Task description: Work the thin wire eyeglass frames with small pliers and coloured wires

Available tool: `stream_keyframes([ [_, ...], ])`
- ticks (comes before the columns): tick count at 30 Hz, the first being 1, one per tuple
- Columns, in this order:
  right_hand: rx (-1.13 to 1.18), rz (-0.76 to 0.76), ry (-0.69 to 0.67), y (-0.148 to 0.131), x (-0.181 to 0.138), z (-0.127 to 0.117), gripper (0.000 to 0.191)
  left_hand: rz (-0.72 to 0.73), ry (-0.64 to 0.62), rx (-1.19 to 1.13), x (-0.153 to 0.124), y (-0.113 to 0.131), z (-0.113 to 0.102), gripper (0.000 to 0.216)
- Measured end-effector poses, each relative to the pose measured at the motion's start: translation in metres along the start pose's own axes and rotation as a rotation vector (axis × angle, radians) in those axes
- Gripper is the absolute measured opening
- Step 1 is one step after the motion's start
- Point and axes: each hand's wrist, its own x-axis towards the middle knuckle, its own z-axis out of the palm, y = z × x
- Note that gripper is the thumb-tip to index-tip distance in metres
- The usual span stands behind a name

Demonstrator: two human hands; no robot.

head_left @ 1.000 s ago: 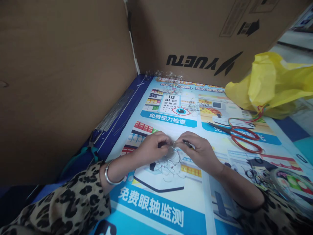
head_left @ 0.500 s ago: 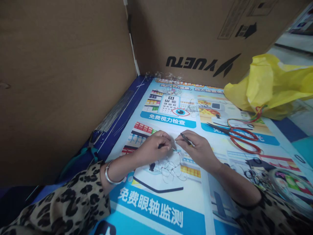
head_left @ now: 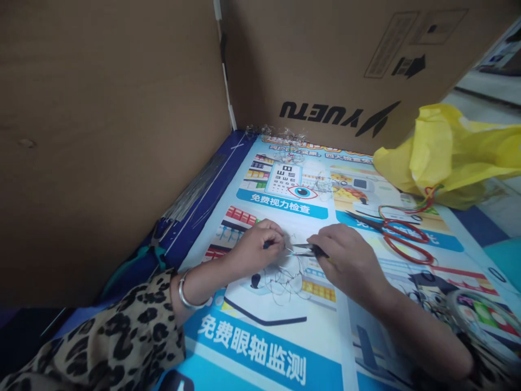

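Observation:
My left hand (head_left: pixel 256 247) is closed in a pinch on the top of a tangle of thin wire loops (head_left: pixel 285 279) that lies on a printed poster (head_left: pixel 264 347). My right hand (head_left: pixel 345 258) is closed around small dark-handled pliers (head_left: pixel 307 250). The pliers' tips point left and meet the wire just beside my left fingertips. A silver bangle sits on my left wrist, and both arms wear leopard-print sleeves.
Cardboard walls (head_left: pixel 101 125) stand at the left and back. A bundle of straight wires (head_left: pixel 195 187) lies along the left wall. Red-handled scissors (head_left: pixel 401 231) and a yellow plastic bag (head_left: pixel 456 152) lie at the right, small wire pieces (head_left: pixel 291 155) at the back, and a wire coil (head_left: pixel 486 320) at lower right.
My right hand has drawn a little to the right and turned the pliers so their tips point left at the wire. My left hand keeps its pinch in place.

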Motion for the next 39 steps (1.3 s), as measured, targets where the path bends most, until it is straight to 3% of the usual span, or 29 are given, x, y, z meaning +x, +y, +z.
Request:
stream_keyframes([
  [4,-0.267,-0.007,-0.130,0.000,-0.002,-0.009,0.015,0.013,0.003,0.002,-0.001,0.000,0.001,0.015],
  [8,-0.345,-0.009,-0.194,0.000,-0.002,-0.003,0.013,0.007,-0.024,0.003,0.000,0.001,0.000,0.015],
  [24,-0.398,-0.114,-0.010,0.008,-0.006,0.004,0.015,-0.042,-0.051,-0.052,0.001,0.004,-0.001,0.014],
  [39,-0.452,-0.196,-0.080,0.002,-0.002,-0.003,0.019,-0.062,-0.058,-0.068,0.001,0.004,0.001,0.016],
])
